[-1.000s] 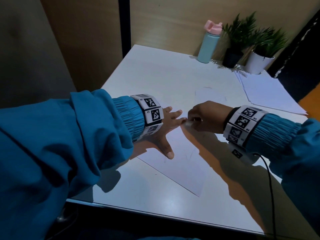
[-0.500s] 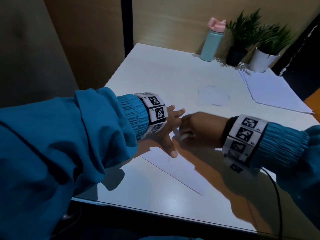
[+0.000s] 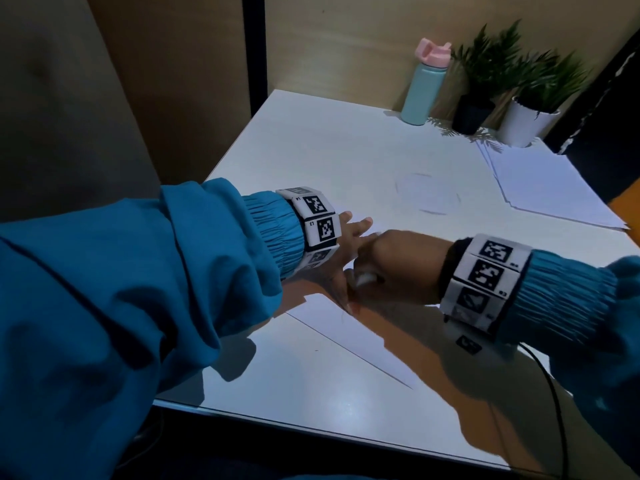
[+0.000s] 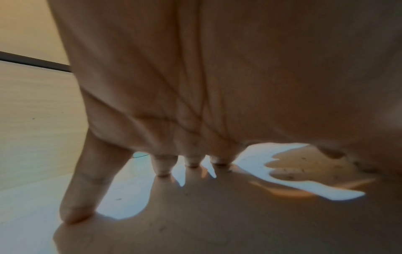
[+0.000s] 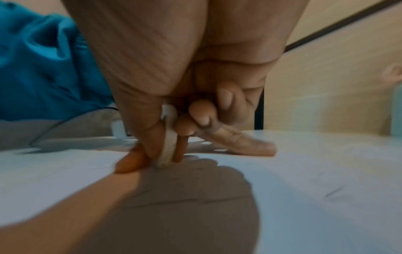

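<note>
Head: 1 sheet [image 3: 346, 336] at near edge of table [image 3: 311, 407]; left hand [image 3: 346, 252] flat on it, right hand [image 3: 405, 265] touching it; behind: 1 bottle [image 3: 424, 91], 2 potted plants [image 3: 526, 123], 1 paper stack [image 3: 547, 188]
Left wrist: straight fingers [image 4: 163, 165] press sheet
Right wrist: thumb and fingers pinch 1 small white piece [image 5: 168, 139], tip on sheet

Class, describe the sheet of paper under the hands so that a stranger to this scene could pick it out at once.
On the white table, look near the front edge, where the left hand lies flat and the right hand pinches a small white object. The sheet of paper lies beneath them, single and askew, unlike the stack of sheets beside the plants.
</note>
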`<action>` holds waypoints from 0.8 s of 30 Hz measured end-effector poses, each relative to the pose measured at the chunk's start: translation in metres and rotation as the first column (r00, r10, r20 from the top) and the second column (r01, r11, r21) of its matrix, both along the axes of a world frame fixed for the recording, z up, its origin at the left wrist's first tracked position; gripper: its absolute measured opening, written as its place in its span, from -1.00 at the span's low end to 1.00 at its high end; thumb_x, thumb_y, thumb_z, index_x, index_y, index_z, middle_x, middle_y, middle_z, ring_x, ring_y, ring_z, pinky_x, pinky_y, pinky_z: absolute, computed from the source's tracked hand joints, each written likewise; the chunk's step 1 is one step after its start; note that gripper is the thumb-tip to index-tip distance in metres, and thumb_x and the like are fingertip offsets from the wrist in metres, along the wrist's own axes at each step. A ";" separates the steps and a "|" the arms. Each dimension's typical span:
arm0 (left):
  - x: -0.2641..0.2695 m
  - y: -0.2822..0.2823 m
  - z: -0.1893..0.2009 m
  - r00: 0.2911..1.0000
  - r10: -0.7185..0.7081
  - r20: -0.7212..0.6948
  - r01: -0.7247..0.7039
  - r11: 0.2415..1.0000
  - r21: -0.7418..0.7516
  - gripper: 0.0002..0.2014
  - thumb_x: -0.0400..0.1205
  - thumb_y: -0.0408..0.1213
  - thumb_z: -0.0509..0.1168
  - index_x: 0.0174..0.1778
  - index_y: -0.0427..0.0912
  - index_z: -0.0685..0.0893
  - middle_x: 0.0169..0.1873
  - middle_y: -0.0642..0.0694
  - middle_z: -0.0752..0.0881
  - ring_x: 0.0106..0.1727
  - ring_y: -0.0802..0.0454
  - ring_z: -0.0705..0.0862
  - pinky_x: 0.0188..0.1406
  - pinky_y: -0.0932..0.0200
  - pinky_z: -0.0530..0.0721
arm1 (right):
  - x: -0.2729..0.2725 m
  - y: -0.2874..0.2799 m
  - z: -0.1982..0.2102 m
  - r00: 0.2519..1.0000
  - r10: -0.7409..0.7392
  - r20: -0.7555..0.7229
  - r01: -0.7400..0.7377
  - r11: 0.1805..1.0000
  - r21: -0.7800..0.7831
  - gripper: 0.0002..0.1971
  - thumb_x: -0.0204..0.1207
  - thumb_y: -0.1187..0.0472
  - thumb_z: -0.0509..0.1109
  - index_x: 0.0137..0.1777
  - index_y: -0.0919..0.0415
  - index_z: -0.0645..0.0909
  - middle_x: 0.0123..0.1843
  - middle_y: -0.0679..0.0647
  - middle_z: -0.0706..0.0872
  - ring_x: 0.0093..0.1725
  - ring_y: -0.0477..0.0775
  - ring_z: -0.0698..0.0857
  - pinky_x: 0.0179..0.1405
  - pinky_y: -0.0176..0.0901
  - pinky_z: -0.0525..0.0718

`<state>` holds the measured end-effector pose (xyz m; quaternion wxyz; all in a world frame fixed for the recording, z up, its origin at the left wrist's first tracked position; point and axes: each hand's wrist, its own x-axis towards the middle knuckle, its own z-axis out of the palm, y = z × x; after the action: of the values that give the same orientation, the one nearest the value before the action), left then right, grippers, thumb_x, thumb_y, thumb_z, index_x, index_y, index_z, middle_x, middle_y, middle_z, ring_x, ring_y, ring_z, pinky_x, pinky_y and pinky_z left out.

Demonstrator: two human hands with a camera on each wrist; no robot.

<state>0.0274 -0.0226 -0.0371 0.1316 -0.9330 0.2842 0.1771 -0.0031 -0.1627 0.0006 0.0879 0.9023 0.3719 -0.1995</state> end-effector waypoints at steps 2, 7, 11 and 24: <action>0.002 0.001 -0.001 1.000 -0.002 -0.013 0.002 1.000 -0.001 0.36 0.04 0.75 0.11 0.68 0.25 -0.33 0.73 -0.09 -0.28 0.72 -0.29 -0.20 0.56 -0.49 -0.12 | 0.012 -0.003 0.003 0.998 -0.034 0.053 0.033 0.999 0.020 -0.80 0.55 0.02 0.23 -0.30 -0.01 0.45 -0.11 0.08 0.71 -0.13 0.15 0.61 0.05 -0.06 0.67; 0.001 0.001 -0.001 0.999 0.048 -0.009 -0.048 0.997 -0.064 0.25 0.06 0.79 -0.07 0.64 0.36 -0.35 0.74 -0.16 -0.22 0.72 -0.36 -0.11 0.57 -0.47 -0.06 | 0.052 -0.016 -0.005 0.977 -0.162 0.138 0.164 0.986 -0.006 -0.79 0.53 0.00 0.20 -0.23 0.06 0.56 -0.10 0.10 0.74 -0.06 0.18 0.70 0.10 0.05 0.71; -0.003 0.009 -0.001 0.997 0.076 -0.010 -0.076 0.997 -0.008 0.17 0.35 0.62 0.15 0.68 0.20 -0.36 0.73 -0.12 -0.26 0.73 -0.27 -0.16 0.61 -0.36 -0.04 | 0.069 -0.028 -0.010 0.968 -0.206 0.142 0.213 0.976 -0.035 -0.72 0.67 0.09 0.14 0.19 0.23 0.55 0.18 0.18 0.67 0.16 0.23 0.66 0.21 0.03 0.61; -0.002 0.015 -0.003 0.998 0.043 -0.044 -0.044 0.999 -0.024 0.08 0.34 0.61 0.10 0.67 0.33 -0.29 0.72 -0.16 -0.27 0.72 -0.33 -0.19 0.60 -0.39 -0.02 | 0.044 -0.018 -0.005 0.985 -0.169 0.043 0.169 0.986 0.004 -0.72 0.63 0.08 0.14 0.21 0.14 0.56 0.08 0.11 0.74 0.07 0.15 0.69 0.15 -0.01 0.64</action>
<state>0.0252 -0.0081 -0.0396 0.1101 -0.9365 0.2688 0.1966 0.0413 -0.1809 -0.0044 0.0784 0.9347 0.2922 -0.1868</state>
